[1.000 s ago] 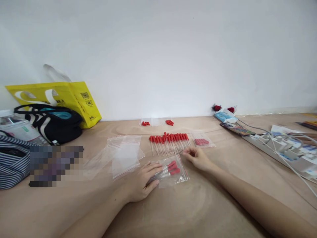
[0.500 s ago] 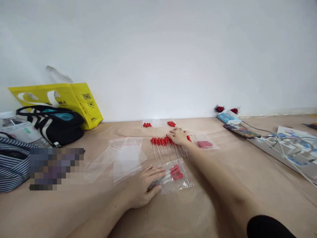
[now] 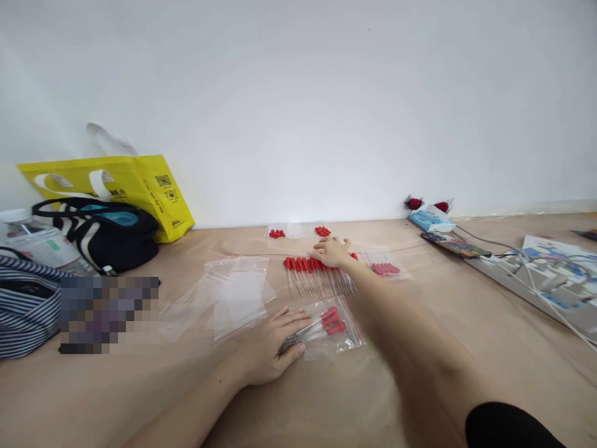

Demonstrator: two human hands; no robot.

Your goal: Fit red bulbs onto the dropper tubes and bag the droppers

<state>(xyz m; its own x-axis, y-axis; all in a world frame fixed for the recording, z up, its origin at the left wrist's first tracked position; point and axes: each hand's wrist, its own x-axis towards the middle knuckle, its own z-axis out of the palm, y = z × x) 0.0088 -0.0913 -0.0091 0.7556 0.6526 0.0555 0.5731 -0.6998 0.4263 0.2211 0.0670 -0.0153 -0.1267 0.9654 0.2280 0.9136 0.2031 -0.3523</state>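
Note:
Near the front, a clear zip bag holds a few droppers with red bulbs. My left hand lies on the left end of this bag, fingers spread. Farther back is a row of red-bulbed droppers, their thin clear stems toward me. Over the right part of that row is my right hand, fingers apart and partly bent; what its fingertips touch is hidden. Flat empty zip bags overlap left of the row. To its right lies a filled bag with red bulbs.
Two more bags with red bulbs lie by the wall. At the left stand a yellow bag, a black bag and a striped bag. A tissue pack, cables and a power strip are at the right.
My right hand has shifted slightly left over the dropper row, and its fingers have changed pose. My left hand stays on the bag.

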